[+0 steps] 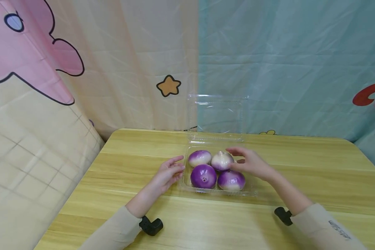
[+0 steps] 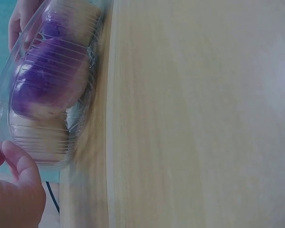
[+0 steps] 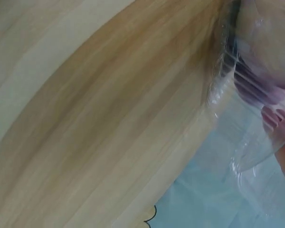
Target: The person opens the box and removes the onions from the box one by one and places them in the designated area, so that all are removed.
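Note:
A clear plastic clamshell container [image 1: 187, 187] stands on the table with its lid raised at the back. Purple-and-white turnips sit in its tray: a back left one [image 1: 200, 158], a front left one [image 1: 203, 176], a front right one [image 1: 231, 180] and a paler back right one [image 1: 222, 160]. My right hand [image 1: 250, 162] reaches over the right rim, fingers and thumb bent about the pale turnip. At the left rim is my left hand [image 1: 168, 173], its thumb and relaxed fingers touching the edge. Ribbed plastic covers the turnips [image 2: 52, 76] in the left wrist view.
The open lid [image 1: 218, 116] stands up near the table's back edge, before a printed curtain [image 1: 284, 69]. Wooden tabletop [image 1: 300, 159] extends on both sides. A black wrist mount [image 1: 151, 226] sticks out from the left sleeve, another mount [image 1: 283, 216] from the right.

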The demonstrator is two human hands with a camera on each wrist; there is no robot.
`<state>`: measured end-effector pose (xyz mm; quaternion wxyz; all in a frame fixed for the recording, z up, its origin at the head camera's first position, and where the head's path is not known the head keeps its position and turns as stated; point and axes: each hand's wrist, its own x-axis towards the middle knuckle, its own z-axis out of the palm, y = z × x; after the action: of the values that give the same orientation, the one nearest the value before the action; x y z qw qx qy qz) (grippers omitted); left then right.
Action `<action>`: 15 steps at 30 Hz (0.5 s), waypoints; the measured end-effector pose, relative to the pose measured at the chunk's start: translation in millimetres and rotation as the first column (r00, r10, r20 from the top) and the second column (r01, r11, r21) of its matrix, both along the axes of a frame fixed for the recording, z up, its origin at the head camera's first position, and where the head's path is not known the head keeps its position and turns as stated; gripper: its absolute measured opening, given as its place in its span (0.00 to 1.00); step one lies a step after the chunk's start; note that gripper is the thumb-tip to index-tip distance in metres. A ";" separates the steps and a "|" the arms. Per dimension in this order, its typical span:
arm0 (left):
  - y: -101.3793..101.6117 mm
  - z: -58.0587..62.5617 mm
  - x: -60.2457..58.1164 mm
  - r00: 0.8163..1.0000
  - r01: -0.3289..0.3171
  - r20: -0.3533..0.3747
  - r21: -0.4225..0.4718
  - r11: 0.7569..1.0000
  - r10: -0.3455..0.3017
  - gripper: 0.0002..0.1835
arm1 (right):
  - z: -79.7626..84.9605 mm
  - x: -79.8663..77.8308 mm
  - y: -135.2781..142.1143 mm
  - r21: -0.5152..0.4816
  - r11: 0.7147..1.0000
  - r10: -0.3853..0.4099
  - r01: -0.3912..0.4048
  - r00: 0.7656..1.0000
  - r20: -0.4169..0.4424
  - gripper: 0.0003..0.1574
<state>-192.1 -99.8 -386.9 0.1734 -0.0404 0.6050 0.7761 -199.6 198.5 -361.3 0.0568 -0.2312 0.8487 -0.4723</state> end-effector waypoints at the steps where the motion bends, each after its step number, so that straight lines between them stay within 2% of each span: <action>1: 0.1 0.0 0.0 1.000 -0.001 0.000 0.001 1.000 0.001 0.27 | -0.9 -0.5 -2.0 0.013 1.000 -0.001 0.001 1.000 -0.015 0.35; 6: 0.4 -0.1 0.2 1.000 -0.005 0.003 0.014 1.000 0.005 0.27 | -4.3 -2.3 -9.6 0.037 0.999 -0.012 0.014 0.998 -0.056 0.36; 15: -0.4 -0.8 0.7 1.000 -0.010 0.001 0.012 1.000 0.010 0.27 | -10.2 -5.6 -15.6 0.043 0.998 -0.042 0.045 0.997 -0.063 0.37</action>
<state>-191.4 -100.1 -387.8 0.1703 -0.0428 0.5999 0.7806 -205.2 182.9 -371.4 0.0252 -0.2260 0.8652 -0.4469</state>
